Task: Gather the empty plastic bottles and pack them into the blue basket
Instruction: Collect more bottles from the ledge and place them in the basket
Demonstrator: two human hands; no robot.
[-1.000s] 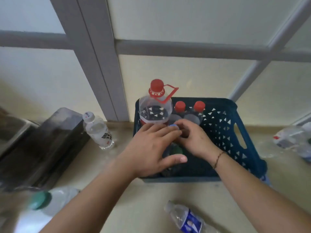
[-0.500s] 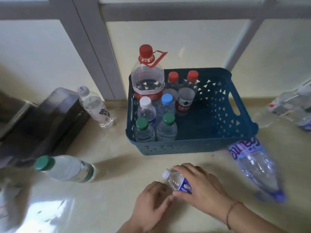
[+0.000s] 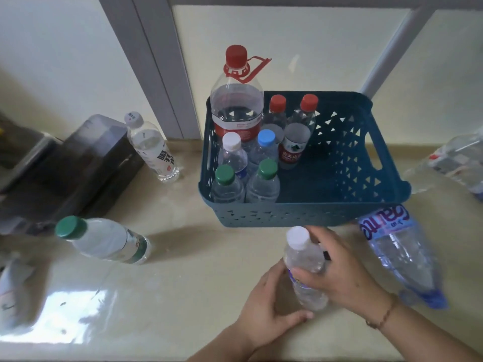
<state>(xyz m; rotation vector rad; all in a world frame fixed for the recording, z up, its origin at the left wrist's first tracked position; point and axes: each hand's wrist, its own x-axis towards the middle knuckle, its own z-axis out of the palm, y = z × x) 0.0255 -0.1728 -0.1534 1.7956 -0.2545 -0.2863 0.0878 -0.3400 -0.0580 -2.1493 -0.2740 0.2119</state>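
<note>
1. Gripping a small clear plastic bottle with a white cap (image 3: 304, 267), both hands are closed on it just in front of the blue plastic basket (image 3: 339, 212), above the pale glossy floor (image 3: 198, 278)
2. The right hand (image 3: 339, 275) wraps the bottle's shoulder and upper body; the left hand (image 3: 269, 307) cups it lower down from the other side
3. Inside the basket, seven bottles stand upright along the left half: a tall clear bottle with a red cap and red carry handle (image 3: 236, 105) in the far corner, two red-capped ones beside it, then white, blue and two green caps; the right half looks free
4. My guess is the held bottle is very light, thin-walled and easily crushed or tipped, so a hold round the firm shoulder just under the cap seems wisest
5. Loose bottles lie around: a green-capped one (image 3: 104, 239) to the left, a white-capped one (image 3: 151, 147) leaning by a dark box (image 3: 78, 163), a large blue-labelled one (image 3: 400, 254) to the right
6. Hard to read: the far-right bottle (image 3: 460, 160) is blurred and cut off, the held bottle's base is hidden behind the left hand, and a white smear at lower left cannot be identified
</note>
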